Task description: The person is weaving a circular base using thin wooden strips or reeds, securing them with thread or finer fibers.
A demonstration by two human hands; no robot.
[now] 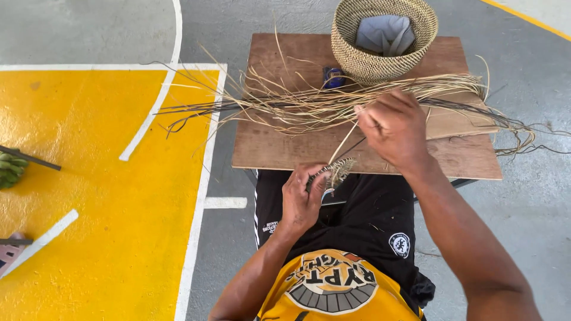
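Two hands share one job at the frame's centre – the left hand (pixel 302 199) pinches a small woven piece (pixel 338 171) just below the wooden board (pixel 279 145), fingers closed round it. Up and right, the right hand (pixel 394 128) grips a pale straw strand (pixel 345 141) that slants down-left to the piece – its long axis runs between them

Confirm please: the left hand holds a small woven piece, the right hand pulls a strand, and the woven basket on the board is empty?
Not quite. In the head view the woven basket holds a grey folded cloth; it is not empty. The rest is right.
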